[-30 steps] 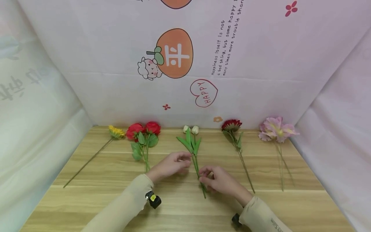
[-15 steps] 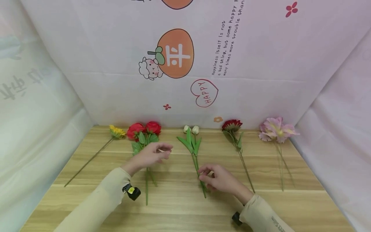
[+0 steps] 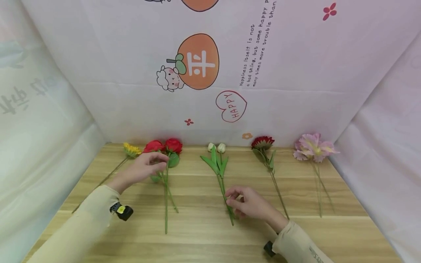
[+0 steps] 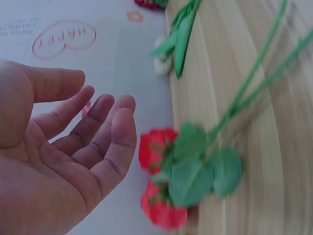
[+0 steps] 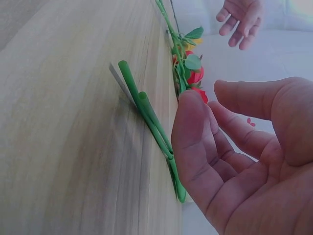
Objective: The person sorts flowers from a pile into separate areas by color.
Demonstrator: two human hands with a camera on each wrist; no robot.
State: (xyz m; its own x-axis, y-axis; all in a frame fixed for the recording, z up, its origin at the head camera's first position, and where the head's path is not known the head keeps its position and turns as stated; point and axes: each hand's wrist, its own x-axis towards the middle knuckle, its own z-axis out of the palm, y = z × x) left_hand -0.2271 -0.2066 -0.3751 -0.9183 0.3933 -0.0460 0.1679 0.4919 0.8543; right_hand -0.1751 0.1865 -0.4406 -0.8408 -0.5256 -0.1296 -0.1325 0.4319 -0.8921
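Observation:
My left hand (image 3: 143, 168) hovers in front of the two red roses (image 3: 173, 145), partly covering one bloom and its leaves in the head view. In the left wrist view its palm shows, fingers loosely bent, nothing in it, with the roses lying beyond. My right hand (image 3: 251, 205) rests beside the lower stems of two white tulips (image 3: 221, 148). Seen from the right wrist, the green stems (image 5: 149, 117) lie on the table next to its loosely curved fingers, which hold nothing. Whether a finger touches a stem cannot be told.
A yellow flower (image 3: 132, 150) lies at the far left, its stem partly behind my left arm. To the right lie a dark red flower (image 3: 263, 143) and a pale purple flower (image 3: 314, 147). A printed white cloth (image 3: 131, 109) stands behind the wooden table (image 3: 204, 241).
My left hand has moved left, from beside the tulip stems to over the roses. The right hand stays beside the tulip stems, and the flowers lie as before.

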